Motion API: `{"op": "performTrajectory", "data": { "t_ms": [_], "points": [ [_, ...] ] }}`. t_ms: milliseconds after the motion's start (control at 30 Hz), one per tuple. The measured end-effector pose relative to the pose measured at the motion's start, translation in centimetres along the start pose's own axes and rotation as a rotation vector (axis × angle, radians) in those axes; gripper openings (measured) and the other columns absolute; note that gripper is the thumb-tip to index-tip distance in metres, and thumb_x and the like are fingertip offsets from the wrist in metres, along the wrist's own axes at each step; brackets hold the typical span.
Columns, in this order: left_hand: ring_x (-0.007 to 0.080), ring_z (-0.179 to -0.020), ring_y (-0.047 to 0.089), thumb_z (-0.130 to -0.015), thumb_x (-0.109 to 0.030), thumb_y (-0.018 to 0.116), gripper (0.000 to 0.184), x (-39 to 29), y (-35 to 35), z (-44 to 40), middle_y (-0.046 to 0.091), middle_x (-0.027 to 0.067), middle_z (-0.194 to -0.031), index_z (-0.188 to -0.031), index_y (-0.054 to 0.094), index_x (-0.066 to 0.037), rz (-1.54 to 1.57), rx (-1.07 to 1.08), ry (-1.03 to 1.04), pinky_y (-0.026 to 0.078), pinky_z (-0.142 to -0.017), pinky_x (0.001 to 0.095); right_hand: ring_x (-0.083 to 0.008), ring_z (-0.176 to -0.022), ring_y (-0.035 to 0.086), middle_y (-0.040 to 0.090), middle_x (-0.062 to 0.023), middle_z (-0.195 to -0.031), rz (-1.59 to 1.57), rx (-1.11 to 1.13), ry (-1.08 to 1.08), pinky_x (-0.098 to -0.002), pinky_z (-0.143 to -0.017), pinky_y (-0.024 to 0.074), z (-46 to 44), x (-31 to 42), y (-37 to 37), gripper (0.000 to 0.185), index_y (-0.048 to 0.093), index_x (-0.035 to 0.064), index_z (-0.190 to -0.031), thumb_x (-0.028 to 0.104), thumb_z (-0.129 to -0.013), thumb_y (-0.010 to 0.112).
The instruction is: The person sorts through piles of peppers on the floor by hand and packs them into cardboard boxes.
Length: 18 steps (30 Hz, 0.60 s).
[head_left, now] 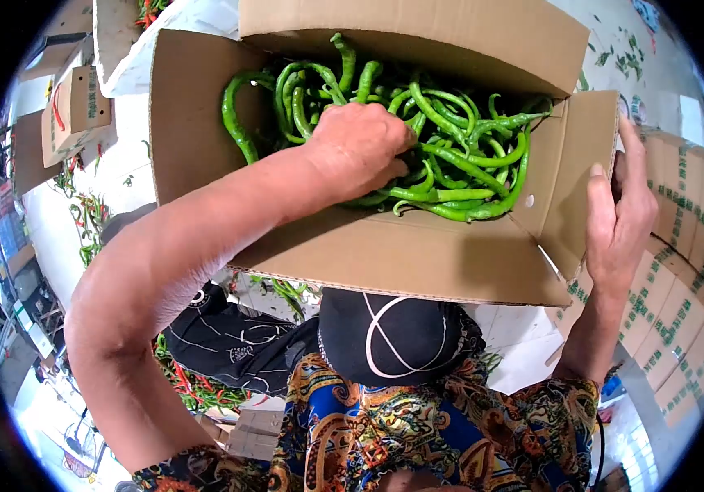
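An open cardboard box (pixel 385 254) full of long green peppers (pixel 458 156) is in front of me, its flaps spread outward. My left hand (pixel 362 148) reaches in over the near side, on top of the peppers, with its fingers curled down among them; what they hold is hidden. Around the right flap (pixel 583 176) my right hand (pixel 624 209) is closed, thumb on the inner face and fingers at the outer edge.
Stacked printed cartons (pixel 672 328) stand at the right. A smaller carton (pixel 77 115) is at the upper left. Loose red and green peppers (pixel 88 221) lie on the floor at the left, and more (pixel 196 385) lie below, beside my dark-clothed leg.
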<state>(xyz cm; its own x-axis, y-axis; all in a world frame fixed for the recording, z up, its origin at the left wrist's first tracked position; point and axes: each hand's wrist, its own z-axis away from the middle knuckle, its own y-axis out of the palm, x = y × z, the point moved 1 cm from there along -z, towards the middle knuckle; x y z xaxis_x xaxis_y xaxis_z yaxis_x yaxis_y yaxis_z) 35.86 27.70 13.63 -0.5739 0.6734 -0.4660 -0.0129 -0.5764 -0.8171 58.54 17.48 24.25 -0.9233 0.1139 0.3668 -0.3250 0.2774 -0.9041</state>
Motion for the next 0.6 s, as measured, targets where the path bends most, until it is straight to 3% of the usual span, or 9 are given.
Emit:
{"op": "performTrajectory", "data": {
  "t_ms": [100,200,333,367,467,533,600],
  "points": [
    [0.0363,-0.080,0.064,-0.080,-0.023,0.066,0.022,-0.9,1.1,-0.5,0.066,0.0165,-0.084,-0.094,0.065,-0.006,-0.024,-0.084,0.051,0.052,-0.070,0.0468,-0.0170,-0.052,0.051,0.055,-0.0127,-0.064,0.024,0.008,-0.007,-0.0320,-0.053,0.0437,0.0,-0.1,0.1,0.050,0.050,-0.0020,-0.129,0.005,-0.080,0.050],
    [0.0380,-0.078,0.063,-0.080,-0.020,0.065,0.018,-1.2,1.6,-1.0,0.065,0.0177,-0.081,-0.090,0.064,-0.005,0.134,-0.106,-0.024,0.051,-0.070,0.0483,-0.0184,-0.052,0.051,0.054,-0.0137,-0.063,0.023,-0.007,-0.003,-0.0334,-0.054,0.0443,0.0,-0.3,0.3,0.050,0.050,-0.0017,-0.129,0.005,-0.079,0.051],
    [0.0416,-0.078,0.061,-0.081,-0.017,0.063,0.014,-1.3,2.0,-1.8,0.065,0.0204,-0.081,-0.083,0.064,-0.003,0.137,-0.039,-0.060,0.050,-0.071,0.0507,-0.0243,-0.055,0.058,0.059,-0.0184,-0.068,0.056,-0.027,-0.022,-0.0373,-0.057,0.0471,0.1,-0.8,0.5,0.048,0.051,-0.0012,-0.128,0.004,-0.080,0.050],
    [0.0340,-0.070,0.064,-0.082,-0.017,0.063,0.015,-1.0,2.4,-1.7,0.065,0.0161,-0.073,-0.080,0.064,-0.003,0.134,-0.124,-0.007,0.051,-0.066,0.0452,-0.0261,-0.056,0.060,0.061,-0.0198,-0.070,0.046,-0.054,-0.048,-0.0385,-0.058,0.0478,0.0,-1.2,0.8,0.048,0.051,-0.0011,-0.127,0.004,-0.080,0.050],
    [0.0192,-0.070,0.061,-0.083,-0.017,0.064,0.015,0.4,0.5,-1.8,0.064,0.0072,-0.072,-0.083,0.064,-0.003,0.635,-0.211,0.024,0.050,-0.066,0.0348,-0.0311,-0.061,0.064,0.064,-0.0225,-0.075,0.107,-0.075,-0.075,-0.0402,-0.062,0.0494,-0.4,-1.8,1.2,0.048,0.051,0.0004,-0.128,0.004,-0.081,0.049],
    [0.0090,-0.077,0.053,-0.086,-0.017,0.064,0.014,1.1,-2.4,-0.5,0.061,-0.0002,-0.081,-0.090,0.064,-0.003,1.000,-0.216,0.038,0.046,-0.071,0.0256,-0.0324,-0.062,0.064,0.063,-0.0224,-0.075,0.103,-0.060,-0.084,-0.0411,-0.062,0.0493,-0.6,-2.6,1.5,0.047,0.050,0.0017,-0.129,0.004,-0.081,0.050],
    [0.0090,-0.082,0.054,-0.088,-0.017,0.064,0.018,0.9,-5.0,1.8,0.062,-0.0002,-0.092,-0.098,0.064,-0.003,1.259,-0.309,0.030,0.045,-0.076,0.0247,-0.0340,-0.062,0.063,0.063,-0.0220,-0.074,0.131,-0.038,-0.056,-0.0425,-0.062,0.0494,-0.8,-2.4,1.8,0.047,0.049,0.0028,-0.129,0.005,-0.082,0.050]
  ]
}}
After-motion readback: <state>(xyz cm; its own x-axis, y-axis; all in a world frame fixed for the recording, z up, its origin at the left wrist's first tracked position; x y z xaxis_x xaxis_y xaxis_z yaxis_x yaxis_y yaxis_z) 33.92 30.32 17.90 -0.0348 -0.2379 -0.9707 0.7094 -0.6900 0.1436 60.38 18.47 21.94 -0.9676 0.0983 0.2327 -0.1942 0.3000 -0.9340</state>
